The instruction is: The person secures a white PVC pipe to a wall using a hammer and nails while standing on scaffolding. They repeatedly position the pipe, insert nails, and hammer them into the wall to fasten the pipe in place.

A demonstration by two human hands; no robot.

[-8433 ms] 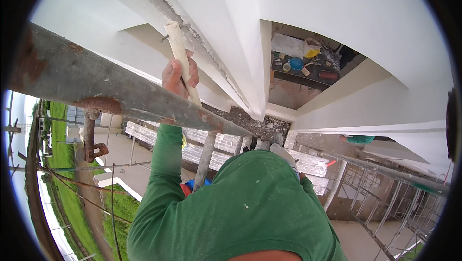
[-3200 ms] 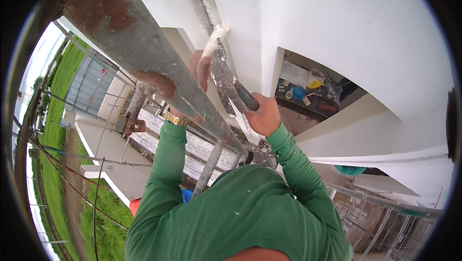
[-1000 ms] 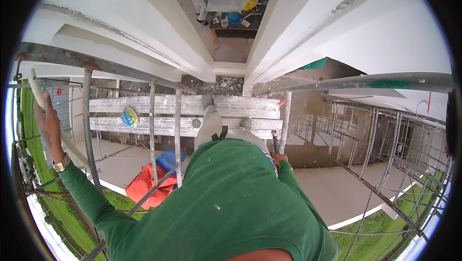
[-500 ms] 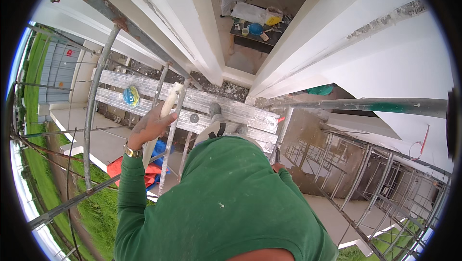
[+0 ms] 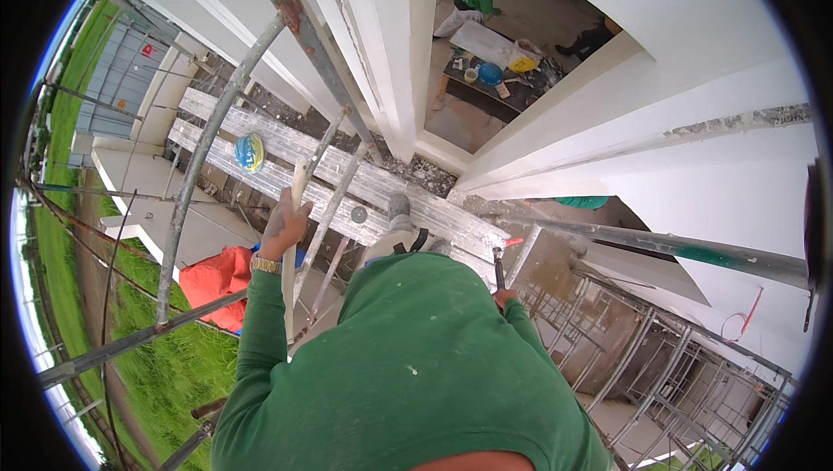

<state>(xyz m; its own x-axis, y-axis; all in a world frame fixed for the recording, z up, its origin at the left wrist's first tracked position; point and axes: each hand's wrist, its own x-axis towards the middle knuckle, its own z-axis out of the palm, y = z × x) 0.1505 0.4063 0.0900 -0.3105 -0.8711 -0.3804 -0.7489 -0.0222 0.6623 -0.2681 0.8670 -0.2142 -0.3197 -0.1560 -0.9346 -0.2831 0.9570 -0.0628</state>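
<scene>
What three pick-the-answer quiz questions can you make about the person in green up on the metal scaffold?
1. Where does the round blue and yellow hard hat lie?
A. on the plank walkway
B. on the grass
C. on the worker's head

2. What colour is the worker's long sleeve?
A. red
B. white
C. green

3. What is the left hand doing?
A. hanging free
B. gripping a pale straight stick
C. resting flat on the wall

Answers: 1 A, the hat sits on the planks; 2 C, the cloth is green; 3 B, fingers wrap the stick.

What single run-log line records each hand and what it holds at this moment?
left hand: gripping pale long float | right hand: low, on dark-handled tool | below: scaffold planks, orange sheet
</scene>
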